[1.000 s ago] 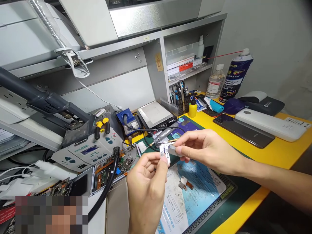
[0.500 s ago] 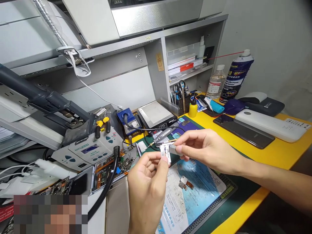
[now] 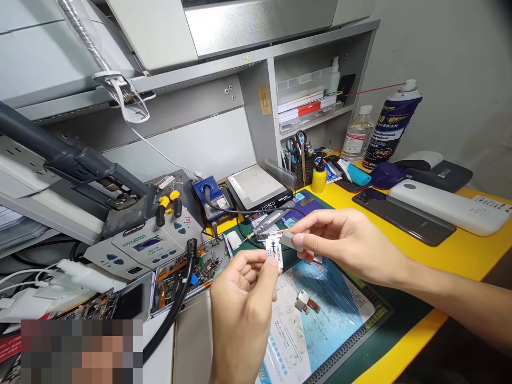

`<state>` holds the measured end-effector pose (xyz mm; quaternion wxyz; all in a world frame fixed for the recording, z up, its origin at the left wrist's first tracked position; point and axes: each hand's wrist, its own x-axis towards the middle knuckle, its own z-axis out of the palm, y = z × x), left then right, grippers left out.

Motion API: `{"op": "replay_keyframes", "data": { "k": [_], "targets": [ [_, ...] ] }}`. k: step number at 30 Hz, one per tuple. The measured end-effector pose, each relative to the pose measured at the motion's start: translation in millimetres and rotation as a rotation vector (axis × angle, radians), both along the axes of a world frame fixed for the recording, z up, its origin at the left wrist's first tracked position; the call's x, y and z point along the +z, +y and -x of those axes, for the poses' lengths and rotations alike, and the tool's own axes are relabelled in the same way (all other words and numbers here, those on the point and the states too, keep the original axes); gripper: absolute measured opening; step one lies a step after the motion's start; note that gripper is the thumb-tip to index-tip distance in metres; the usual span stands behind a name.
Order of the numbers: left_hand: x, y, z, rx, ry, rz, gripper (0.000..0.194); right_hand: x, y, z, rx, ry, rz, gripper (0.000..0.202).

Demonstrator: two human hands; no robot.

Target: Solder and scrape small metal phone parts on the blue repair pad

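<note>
Between thumb and forefinger, my left hand [image 3: 246,309] pinches a small white packet [image 3: 274,253] with dark printing, held upright over the mat. My right hand [image 3: 344,242] grips a small grey metallic block [image 3: 292,241] just right of the packet; a thin rod shows by its fingertips. The packet and the block are close together; whether they touch is hard to tell. Below the hands, a small camera module [image 3: 303,301] with orange-brown flex cables lies on the blue and white printed sheet [image 3: 332,314].
A hot-air station [image 3: 148,245] and a black hose [image 3: 172,314] stand left. Behind the hands are a soldering handle [image 3: 268,221] and a flat grey plate [image 3: 256,186]. A dark phone [image 3: 404,216], white device [image 3: 448,205], spray can [image 3: 392,125] and bottle [image 3: 357,136] are right.
The grey block in my right hand has moved slightly right, away from the packet, showing more of its print. The whole view has shifted a little.
</note>
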<state>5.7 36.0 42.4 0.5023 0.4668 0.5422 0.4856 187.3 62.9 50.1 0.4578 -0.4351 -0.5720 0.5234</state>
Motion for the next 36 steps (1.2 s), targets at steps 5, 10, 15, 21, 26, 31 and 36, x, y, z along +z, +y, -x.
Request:
{"op": "replay_keyframes", "data": {
  "k": [5,10,15,21,26,31,36],
  "targets": [
    [1.4,-0.7,-0.9,-0.011,-0.083,0.068,0.03,1.9,-2.9,2.4,0.0,0.015,0.027,0.016],
    [2.1,-1.1,-1.6,-0.008,-0.079,0.066,0.03,2.0,-2.2,2.0,0.009,0.007,0.032,0.018],
    [0.9,-1.5,-1.0,-0.012,-0.081,0.058,0.03,1.9,-1.8,2.2,-0.006,0.003,0.039,0.019],
    [-2.1,-1.2,1.0,-0.031,-0.052,0.046,0.029,0.8,-3.0,1.5,0.03,-0.015,0.057,0.016],
    [-1.6,-0.3,-0.6,-0.01,-0.012,0.009,0.027,0.1,-2.4,2.9,0.07,-0.025,0.088,0.017],
    [-1.7,-0.8,-0.3,-0.015,-0.003,0.007,0.026,0.5,-2.3,3.7,0.064,-0.038,0.081,0.018],
    [-4.4,-0.4,0.5,-0.021,0.005,0.001,0.025,-0.1,-4.8,2.3,0.083,-0.058,0.095,0.019]
  ]
}}
